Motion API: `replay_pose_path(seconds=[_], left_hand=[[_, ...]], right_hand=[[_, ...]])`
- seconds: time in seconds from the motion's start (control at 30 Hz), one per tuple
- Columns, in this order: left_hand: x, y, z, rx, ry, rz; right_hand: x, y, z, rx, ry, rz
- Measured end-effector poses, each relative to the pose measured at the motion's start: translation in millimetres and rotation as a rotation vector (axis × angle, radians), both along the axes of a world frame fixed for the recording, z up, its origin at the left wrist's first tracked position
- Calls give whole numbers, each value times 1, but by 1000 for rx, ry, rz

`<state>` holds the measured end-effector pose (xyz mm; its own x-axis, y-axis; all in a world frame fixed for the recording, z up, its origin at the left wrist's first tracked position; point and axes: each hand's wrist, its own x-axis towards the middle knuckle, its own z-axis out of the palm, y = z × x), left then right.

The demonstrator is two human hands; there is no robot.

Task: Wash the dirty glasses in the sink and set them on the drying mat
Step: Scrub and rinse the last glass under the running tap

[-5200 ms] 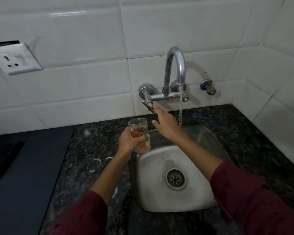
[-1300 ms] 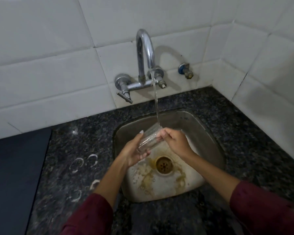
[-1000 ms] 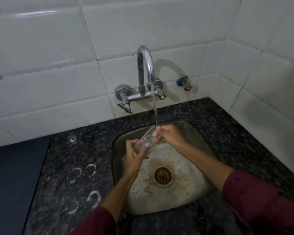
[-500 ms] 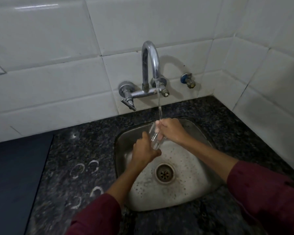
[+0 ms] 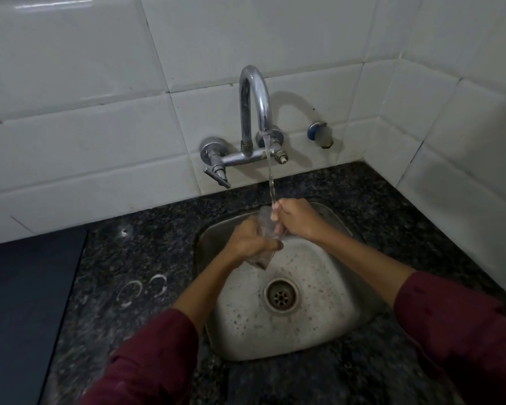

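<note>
Head view, centre of the frame: my left hand [image 5: 250,244] is wrapped around the lower part of the clear glass [image 5: 264,238] over the sink [image 5: 327,325], while my right hand [image 5: 297,219] pinches its rim under the tap [image 5: 253,118] stream.

Your sleeves [image 5: 462,340] are dark maroon, and the glass [image 5: 264,229] you hold is clear and colourless. You face white glossy wall tiles [image 5: 70,83], a black granite counter [image 5: 135,258] speckled grey with pale ring marks [image 5: 132,292], and a dull silver steel sink [image 5: 319,331]. The tap [image 5: 253,112] is shiny chrome.
</note>
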<state>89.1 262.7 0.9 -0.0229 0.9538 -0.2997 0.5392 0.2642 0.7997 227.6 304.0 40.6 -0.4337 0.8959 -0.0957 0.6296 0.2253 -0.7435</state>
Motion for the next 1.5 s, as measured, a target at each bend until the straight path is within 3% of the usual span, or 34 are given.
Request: replay_pose_path(seconds=[0.07, 0.1, 0.17, 0.23, 0.33, 0.37, 0.43, 0.57, 0.7, 0.8, 0.93, 1.03, 1.1, 1.17, 1.37, 1.5], left_hand=[[15, -6, 5, 139, 455, -14], [20, -8, 4, 204, 580, -14], [22, -9, 3, 292, 611, 4], [13, -6, 7, 269, 310, 7], [-5, -4, 17, 51, -517, -15], [-8, -5, 17, -46, -687, -21], [-11, -7, 12, -128, -784, -28], [-1, -6, 3, 26, -592, 34], [12, 5, -2, 51, 47, 151], [20, 5, -3, 52, 252, 129], [31, -8, -10, 78, 424, 12], [28, -18, -24, 36, 453, -74], [24, -25, -34, -56, 344, -82], [21, -30, -41, -153, 114, -40], [11, -43, -52, -553, -399, 128], [0, -41, -62, -711, -606, 222]], right_hand=[[-10, 7, 5, 16, -174, -37], [-14, 8, 8, 26, -247, -52], [-15, 9, 13, 41, -247, -59], [-9, 7, 13, 77, -78, -25], [2, 0, 7, 145, 173, 124], [5, -1, 4, 142, 214, 174], [6, 0, 0, 118, 205, 203], [3, 0, -5, 160, 26, 149], [-7, 1, 0, 244, -341, 152], [-15, -2, 5, 226, -472, 101], [-21, -1, -6, 31, -466, 25], [-18, -4, -27, -194, -258, -78], [-15, -10, -38, -338, -136, -109], [-13, -19, -45, -420, -91, -118], [-3, -30, -75, -527, 69, -255], [6, -37, -82, -589, 147, -319]])
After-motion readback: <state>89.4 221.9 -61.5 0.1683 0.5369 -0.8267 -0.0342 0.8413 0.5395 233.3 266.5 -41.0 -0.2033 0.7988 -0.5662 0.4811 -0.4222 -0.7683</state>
